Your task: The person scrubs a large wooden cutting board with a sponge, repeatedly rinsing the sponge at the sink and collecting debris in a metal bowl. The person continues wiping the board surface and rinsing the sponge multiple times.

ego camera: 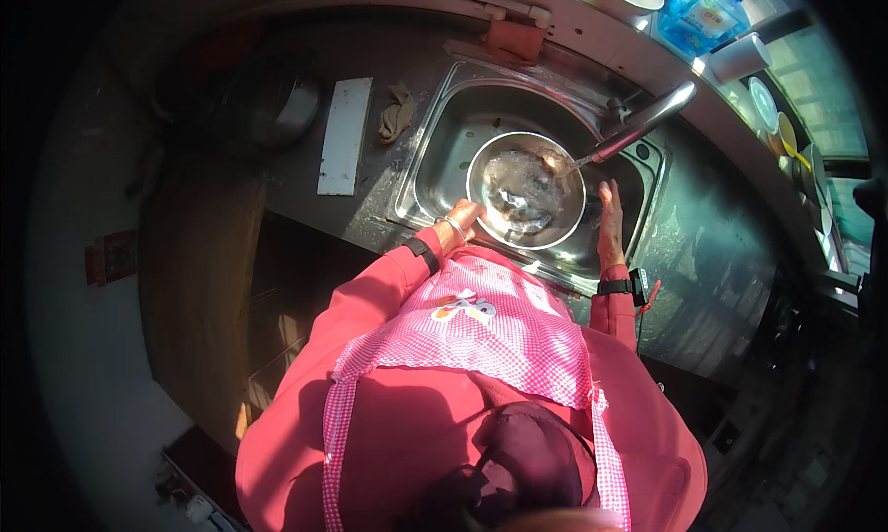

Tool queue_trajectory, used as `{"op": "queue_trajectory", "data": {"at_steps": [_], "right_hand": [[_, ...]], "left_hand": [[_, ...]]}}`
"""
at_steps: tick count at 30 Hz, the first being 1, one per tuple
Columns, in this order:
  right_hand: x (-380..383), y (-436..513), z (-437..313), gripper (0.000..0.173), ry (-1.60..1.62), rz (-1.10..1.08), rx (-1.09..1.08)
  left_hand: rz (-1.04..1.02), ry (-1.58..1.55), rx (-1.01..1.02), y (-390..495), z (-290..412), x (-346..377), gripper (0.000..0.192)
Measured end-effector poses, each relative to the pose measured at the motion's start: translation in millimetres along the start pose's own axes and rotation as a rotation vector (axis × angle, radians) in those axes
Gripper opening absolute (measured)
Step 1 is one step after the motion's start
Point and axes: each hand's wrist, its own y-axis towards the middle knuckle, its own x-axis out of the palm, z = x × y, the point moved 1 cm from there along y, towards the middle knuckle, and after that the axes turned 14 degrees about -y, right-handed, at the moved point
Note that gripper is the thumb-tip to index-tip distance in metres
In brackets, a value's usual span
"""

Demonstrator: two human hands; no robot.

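A round metal pan [472, 182] with water in it stands in the stainless steel sink [444, 133]. Water runs into it from the metal faucet [645, 122] at its right. My left hand [463, 220] is at the pan's lower left rim, fingers curled against it; the thumb side is partly hidden. My right hand [610, 223] is held apart from the pan, over the right part of the sink, with its fingers extended and nothing in it. Foam or reflections on the moving water hide the pan's bottom.
Left of the sink lie a crumpled cloth [396, 113] and a white flat board [345, 136]. A dark pot [298, 109] stands farther left. A blue plastic bottle [704, 17], a white cup [742, 57] and several dishes line the windowsill behind the faucet.
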Motion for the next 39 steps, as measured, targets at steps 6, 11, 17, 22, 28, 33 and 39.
{"op": "queue_trajectory", "data": {"at_steps": [6,11,17,22,28,33,39], "right_hand": [[39.4,-9.6,77.8,0.042,-0.1,-0.325,0.03],[78.9,26.6,166.8,0.021,0.168,0.019,0.465],[91.7,21.8,165.4,0.005,0.154,0.112,0.45],[86.3,12.2,165.1,0.008,0.069,0.033,0.409],[83.1,20.2,176.5,0.053,-0.629,0.288,0.075],[80.5,16.6,93.3,0.091,-0.511,0.253,-0.424],[97.0,-5.1,15.3,0.038,0.16,-0.457,-0.228]], "left_hand": [[-0.149,-0.234,0.015,-9.8,7.4,5.9,0.034],[0.215,0.317,0.74,10.7,62.8,-14.6,0.064],[0.831,1.006,1.095,43.4,140.1,-112.1,0.054],[0.414,0.593,1.165,55.7,141.4,-128.8,0.033],[-0.137,0.044,0.651,15.5,123.9,-44.4,0.037],[-0.419,0.479,0.603,-19.9,110.9,31.8,0.036],[-0.471,0.671,0.761,-37.8,134.9,86.7,0.027]]}}
